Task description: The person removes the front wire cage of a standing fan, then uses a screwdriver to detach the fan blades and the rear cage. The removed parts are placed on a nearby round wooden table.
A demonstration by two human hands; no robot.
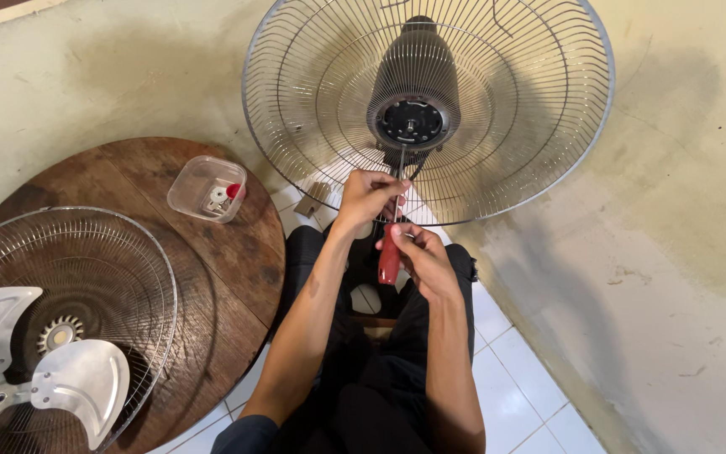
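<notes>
**Screwdriver at the fan's rear guard**

We hold a red-handled screwdriver [390, 252] upright, tip just under the motor hub [411, 123] inside the rear guard [497, 160]. Our right hand [426, 261] is clenched around the handle; our left hand [370, 195] pinches the shaft higher up, fingers closed on it. To do this well, we judge, keep the blade square in the screw, press along the shaft and turn slowly. On the wooden table [237, 252] sit a clear box [207, 188], the front guard [119, 252] and the blades [77, 382].
</notes>
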